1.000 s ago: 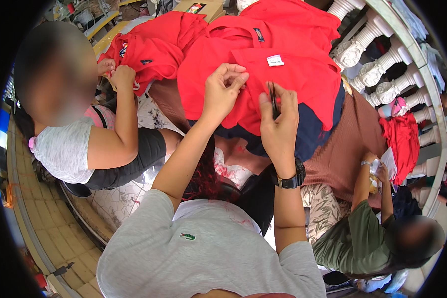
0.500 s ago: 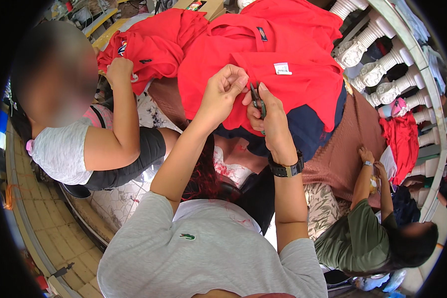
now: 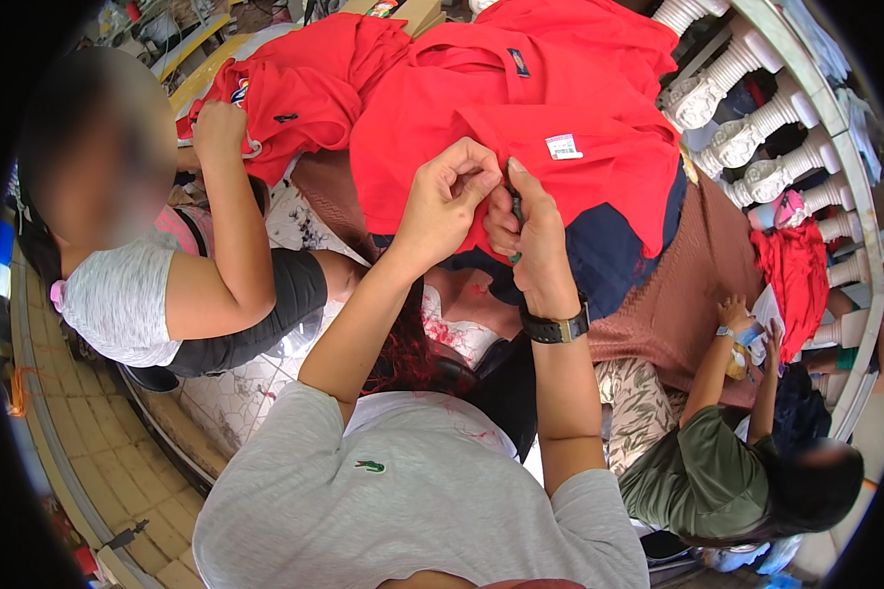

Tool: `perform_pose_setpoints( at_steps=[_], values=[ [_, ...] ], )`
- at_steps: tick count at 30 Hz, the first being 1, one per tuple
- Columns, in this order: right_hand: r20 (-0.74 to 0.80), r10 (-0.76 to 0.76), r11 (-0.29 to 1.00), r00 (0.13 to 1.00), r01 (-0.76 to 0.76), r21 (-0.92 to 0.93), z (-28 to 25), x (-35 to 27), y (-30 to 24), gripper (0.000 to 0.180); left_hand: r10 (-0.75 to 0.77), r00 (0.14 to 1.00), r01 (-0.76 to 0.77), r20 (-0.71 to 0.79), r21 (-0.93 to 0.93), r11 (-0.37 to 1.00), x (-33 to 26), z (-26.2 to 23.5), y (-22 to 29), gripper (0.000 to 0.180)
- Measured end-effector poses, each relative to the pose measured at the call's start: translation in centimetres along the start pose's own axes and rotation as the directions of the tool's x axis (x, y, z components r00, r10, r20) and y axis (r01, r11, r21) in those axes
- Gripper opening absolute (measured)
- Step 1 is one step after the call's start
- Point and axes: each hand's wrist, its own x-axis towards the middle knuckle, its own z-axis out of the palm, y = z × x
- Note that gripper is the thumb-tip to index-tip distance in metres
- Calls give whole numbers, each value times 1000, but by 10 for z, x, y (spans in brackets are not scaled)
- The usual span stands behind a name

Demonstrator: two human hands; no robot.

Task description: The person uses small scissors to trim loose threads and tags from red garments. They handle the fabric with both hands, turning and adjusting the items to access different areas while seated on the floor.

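Note:
Thread snips (image 3: pixel 515 201) with dark blades and a green handle are gripped in my right hand (image 3: pixel 540 231), tips pointing away from me. Close beside the blades, my left hand (image 3: pixel 450 201) is closed in a pinch, thumb against fingers. What it pinches is too small or hidden to make out. Both hands are over a red shirt (image 3: pixel 413 128) spread out in front of me. The shirt bears a small white printed label (image 3: pixel 563 147) and a dark neck tag (image 3: pixel 518 64). Dark navy cloth (image 3: pixel 609 260) lies under the red one.
A person (image 3: pixel 216 245) at my left handles another red garment (image 3: pixel 314 79). A second person (image 3: pixel 707 476), lower right, works beside a red cloth (image 3: pixel 794 280). Brown fabric (image 3: pixel 692 255) covers the work surface. White balusters (image 3: pixel 737 147) line the right side.
My hands have come closer together, the left moving slightly right, and the blades now show less. At the right, the co-worker's hands have shifted; the left co-worker's raised hand moved slightly left.

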Motion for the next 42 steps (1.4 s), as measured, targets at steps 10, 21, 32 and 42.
perform_pose_setpoints(
  at_steps=[10, 21, 32, 42],
  values=[
    [-187, -719, 561, 669, 400, -725, -17, -46, 21, 25, -93, 992, 73, -83, -217, 973, -13, -1, 10, 8],
    [-45, -790, 380, 611, 432, -818, -39, -50, 33, 35, -304, 947, 308, -104, 30, 951, -50, -33, 24, 12],
    [89, -890, 119, 446, 418, -901, -14, -1, 45, 38, -265, 962, 273, -69, 182, 945, -14, -13, 9, 21],
    [128, -837, 135, 532, 427, -894, -22, -11, 22, 42, -4, 999, 16, -54, 237, 971, 10, -5, 10, 19]
  ],
)
